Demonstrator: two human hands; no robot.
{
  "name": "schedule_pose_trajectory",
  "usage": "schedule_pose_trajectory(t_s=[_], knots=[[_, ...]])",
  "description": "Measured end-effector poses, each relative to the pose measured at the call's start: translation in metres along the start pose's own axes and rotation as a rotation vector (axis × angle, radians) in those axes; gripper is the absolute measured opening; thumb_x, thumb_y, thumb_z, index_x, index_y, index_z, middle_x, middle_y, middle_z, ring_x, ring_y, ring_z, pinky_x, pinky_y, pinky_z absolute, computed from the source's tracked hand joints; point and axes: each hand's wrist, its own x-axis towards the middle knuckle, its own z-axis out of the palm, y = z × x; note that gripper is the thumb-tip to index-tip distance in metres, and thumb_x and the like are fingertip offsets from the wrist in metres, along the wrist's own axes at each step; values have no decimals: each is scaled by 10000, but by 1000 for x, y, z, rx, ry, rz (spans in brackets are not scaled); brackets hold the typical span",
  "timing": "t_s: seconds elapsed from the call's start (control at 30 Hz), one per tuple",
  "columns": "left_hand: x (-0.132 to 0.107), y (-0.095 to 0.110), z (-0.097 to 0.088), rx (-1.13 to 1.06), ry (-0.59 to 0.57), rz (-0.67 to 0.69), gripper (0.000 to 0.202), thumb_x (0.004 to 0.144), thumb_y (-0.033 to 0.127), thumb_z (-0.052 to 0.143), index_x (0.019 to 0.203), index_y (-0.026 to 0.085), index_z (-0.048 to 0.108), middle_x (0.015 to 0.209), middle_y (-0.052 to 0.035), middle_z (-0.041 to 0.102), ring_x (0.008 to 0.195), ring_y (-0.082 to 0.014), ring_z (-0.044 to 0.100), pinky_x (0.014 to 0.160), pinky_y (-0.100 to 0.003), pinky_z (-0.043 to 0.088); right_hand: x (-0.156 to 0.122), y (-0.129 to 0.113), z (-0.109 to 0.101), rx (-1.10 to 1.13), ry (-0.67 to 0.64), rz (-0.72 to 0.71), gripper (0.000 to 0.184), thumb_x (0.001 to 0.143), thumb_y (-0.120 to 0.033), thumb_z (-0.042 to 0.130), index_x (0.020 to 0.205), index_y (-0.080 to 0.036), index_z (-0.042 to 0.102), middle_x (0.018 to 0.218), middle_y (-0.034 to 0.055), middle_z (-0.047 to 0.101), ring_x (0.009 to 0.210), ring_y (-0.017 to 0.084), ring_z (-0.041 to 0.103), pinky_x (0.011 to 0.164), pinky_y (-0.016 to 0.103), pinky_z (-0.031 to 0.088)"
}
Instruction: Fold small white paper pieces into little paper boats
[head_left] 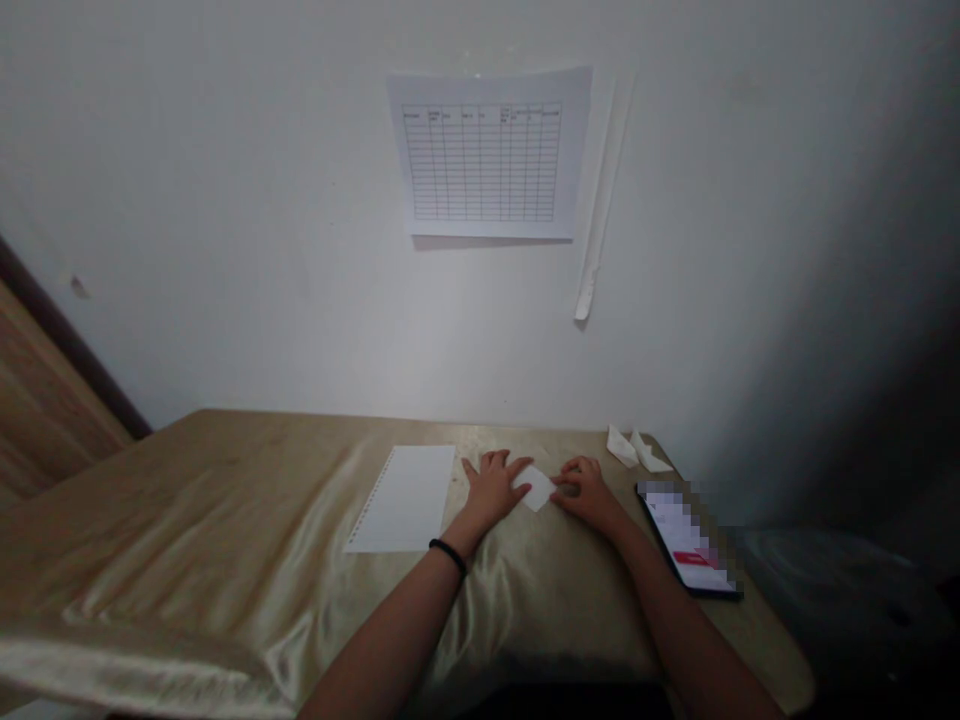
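Observation:
A small white piece of folded paper point(537, 489) lies on the cloth-covered table, roughly diamond-shaped with one corner towards me. My left hand point(493, 488) rests at its left side with fingers spread, the thumb and index fingertips touching the paper's edge. At the right corner, my right hand point(589, 492) has thumb and fingers bent together, pinching the paper. A black band point(450, 553) circles my left wrist. Left of my left hand lies a blank white sheet point(407, 500) with punched holes down its left edge.
Two folded paper boats point(634, 450) sit at the table's back right corner. A phone point(690, 545), its screen lit and partly blurred, lies near the right edge. The gold satin cloth point(247, 530) is wrinkled. A printed table sheet point(491, 155) hangs on the wall behind.

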Motion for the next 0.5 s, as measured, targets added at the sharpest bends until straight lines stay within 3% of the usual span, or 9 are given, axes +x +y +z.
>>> schedule_pose_trajectory(t_s=[0.17, 0.27, 0.5], knots=[[1, -2, -2, -18, -42, -15, 315, 978, 418, 535, 1261, 511, 637, 1490, -33, 479, 1418, -341, 336, 1085, -808, 128, 0, -2, -2, 39, -46, -36, 57, 759, -259, 740, 806, -247, 770, 1043, 71, 589, 1123, 244, 491, 1067, 427, 405], [1, -2, -1, -48, -66, -22, 299, 970, 455, 543, 1242, 512, 653, 1490, -29, 481, 1422, -346, 335, 1085, -810, 125, 1, -3, 0, 56, -58, -66, 62, 778, -258, 711, 794, -250, 771, 1021, 68, 600, 1111, 242, 497, 1058, 422, 403], [2, 2, 3, -85, -21, -49, 304, 901, 564, 615, 1186, 483, 685, 1480, -23, 502, 1409, -360, 349, 1073, -828, 81, 14, -3, 8, 44, 48, -3, 116, 833, -280, 657, 839, -231, 762, 993, 73, 634, 1083, 247, 517, 1052, 429, 385]])
